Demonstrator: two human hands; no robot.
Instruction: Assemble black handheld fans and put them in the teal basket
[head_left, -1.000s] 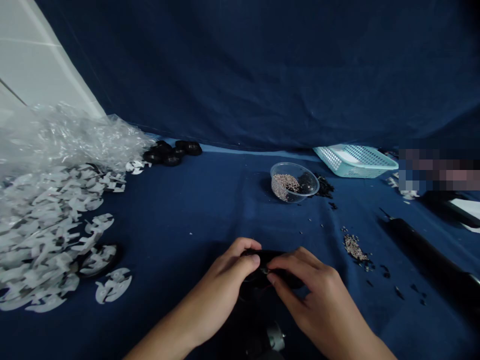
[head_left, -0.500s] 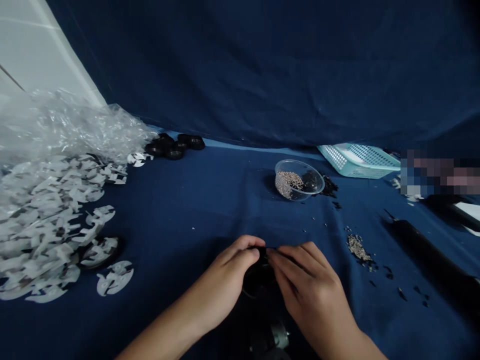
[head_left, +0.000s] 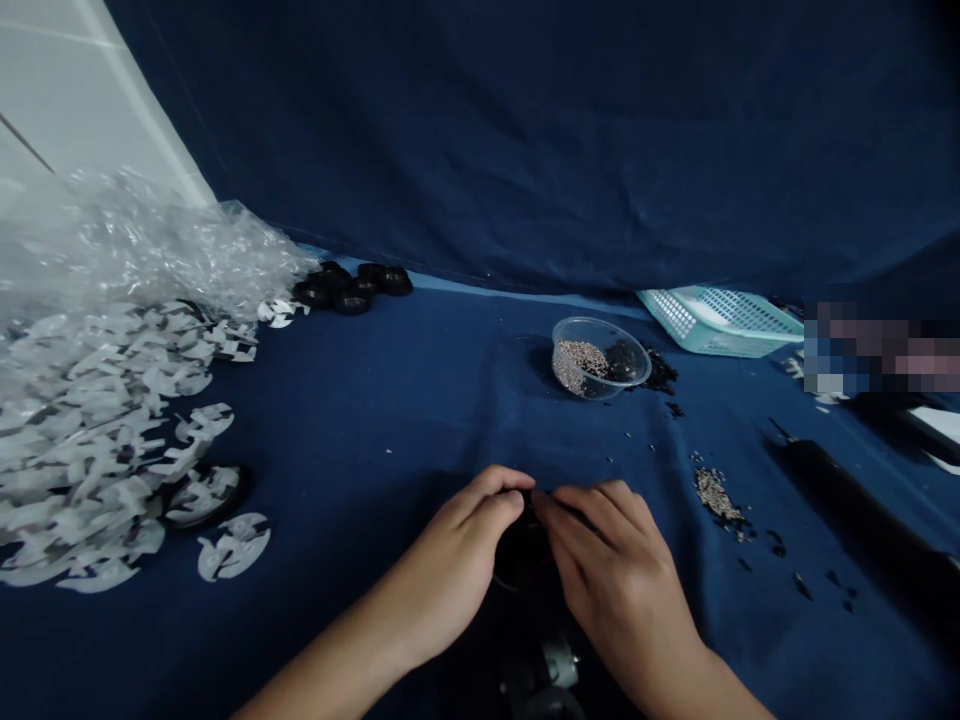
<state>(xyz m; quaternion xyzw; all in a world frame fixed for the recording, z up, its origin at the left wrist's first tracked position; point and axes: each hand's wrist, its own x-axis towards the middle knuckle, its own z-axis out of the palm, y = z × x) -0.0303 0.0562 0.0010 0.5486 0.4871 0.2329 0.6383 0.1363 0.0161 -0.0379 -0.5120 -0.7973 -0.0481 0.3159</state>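
Both my hands meet low in the middle over the blue cloth. My left hand (head_left: 457, 560) curls its fingers round a small black round part (head_left: 519, 555), thumb on top. My right hand (head_left: 611, 575) presses its fingertips together against the same part from the right. Most of the part is hidden between my fingers. A metal cylinder (head_left: 553, 665) shows just below the hands, near my wrists.
White cut-out pieces (head_left: 97, 440) and clear plastic wrap (head_left: 135, 250) heap at the left. Black round parts (head_left: 352, 285) lie at the back. A clear cup of small screws (head_left: 598, 358), a loose screw pile (head_left: 716, 493), a teal basket (head_left: 720, 320) and a black tool (head_left: 862, 515) lie to the right.
My right hand has slid left and closed in on the black part, its fingertips now against my left thumb. The view has tilted down slightly.
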